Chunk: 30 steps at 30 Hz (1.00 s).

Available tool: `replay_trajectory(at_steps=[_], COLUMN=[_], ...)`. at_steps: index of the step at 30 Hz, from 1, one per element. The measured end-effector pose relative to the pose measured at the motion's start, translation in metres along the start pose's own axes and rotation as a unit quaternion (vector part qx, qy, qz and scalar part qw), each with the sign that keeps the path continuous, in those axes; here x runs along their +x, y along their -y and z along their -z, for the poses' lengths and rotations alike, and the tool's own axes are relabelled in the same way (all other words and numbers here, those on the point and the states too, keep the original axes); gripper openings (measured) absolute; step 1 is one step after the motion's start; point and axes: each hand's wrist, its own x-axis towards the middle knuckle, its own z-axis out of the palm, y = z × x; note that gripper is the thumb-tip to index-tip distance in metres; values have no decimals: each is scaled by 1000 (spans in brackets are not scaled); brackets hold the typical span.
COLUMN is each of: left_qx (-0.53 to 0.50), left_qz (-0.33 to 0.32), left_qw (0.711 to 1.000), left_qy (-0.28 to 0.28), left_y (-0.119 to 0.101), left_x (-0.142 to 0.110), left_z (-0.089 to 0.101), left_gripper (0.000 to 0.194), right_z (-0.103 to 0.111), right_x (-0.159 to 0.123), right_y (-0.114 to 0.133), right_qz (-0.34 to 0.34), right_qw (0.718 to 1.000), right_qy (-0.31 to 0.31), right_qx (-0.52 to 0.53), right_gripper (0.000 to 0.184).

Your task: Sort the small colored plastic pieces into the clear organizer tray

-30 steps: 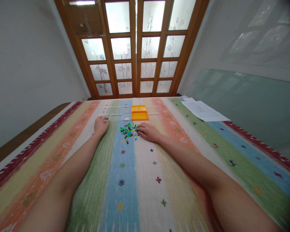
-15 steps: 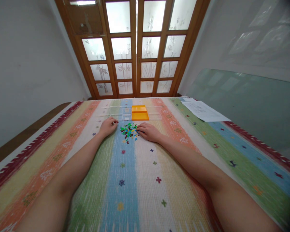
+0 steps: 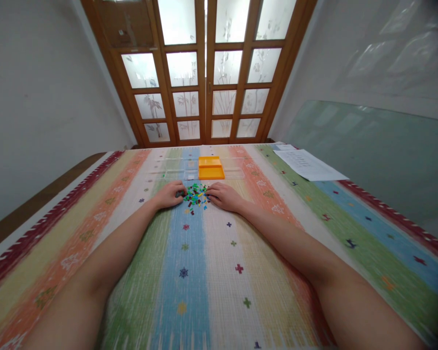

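Note:
A loose pile of tiny plastic pieces, mostly green with some blue, yellow and dark red, lies on the striped cloth between my hands. At the pile's left edge my left hand has its fingers bent and its thumb apart from them, with no held piece visible. From the right, my right hand rests on the cloth. Its fingers are drawn together, fingertips on the pile's edge; whatever is under them is too small to name. Just beyond the pile stands an orange two-part tray.
Clear plastic compartment trays flank the orange one, and a small green piece sits in the left one. Papers lie at the far right on the tablecloth. Behind the table are wood-framed glass doors.
My left hand has moved from the clear left tray rightward to the pile, leaving a green piece visible in that tray. My right hand has barely moved. The view has tilted slightly.

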Motion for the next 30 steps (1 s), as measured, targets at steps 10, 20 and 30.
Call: replay_trajectory(at_steps=[10, 20, 30], left_qx=[-43, -50, -81], left_qz=[-1, 3, 53], left_qw=[999, 999, 992], left_qy=[-1, -21, -78], left_y=[6, 9, 15], left_x=[0, -1, 0], left_z=[0, -4, -9], left_gripper=[25, 21, 21], right_z=[0, -2, 0], right_x=[0, 0, 0], right_y=[0, -2, 0], right_qz=[0, 6, 4], right_qw=[1000, 1000, 1000], right_qy=[1, 2, 3], right_qx=[0, -11, -13], right_gripper=[26, 26, 25])
